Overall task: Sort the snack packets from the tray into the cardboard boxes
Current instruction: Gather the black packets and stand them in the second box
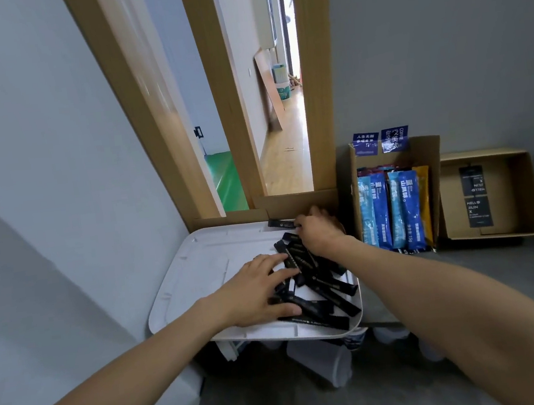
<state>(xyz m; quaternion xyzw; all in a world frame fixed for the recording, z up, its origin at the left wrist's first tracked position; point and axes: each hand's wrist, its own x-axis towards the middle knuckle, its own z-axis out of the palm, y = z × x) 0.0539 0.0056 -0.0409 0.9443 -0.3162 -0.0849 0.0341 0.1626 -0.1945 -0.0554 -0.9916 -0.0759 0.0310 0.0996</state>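
A white tray [199, 267] holds a heap of several black stick packets [320, 290] on its right half. My left hand [256, 291] lies flat on the heap with spread fingers. At the tray's far edge my right hand [319, 229] has its fingers curled round one black packet [280, 223]. To the right stands a cardboard box [429, 162] with several blue packets [391, 210] and a yellow one upright in it. Further right, a second cardboard box [526, 190] has two black packets [476, 200] lying in it.
The tray rests on a white stand by a wooden door frame [223, 106]; the doorway opens onto a wooden floor. Grey walls close in on the left and behind the boxes. Clear plastic containers [322, 360] sit under the tray.
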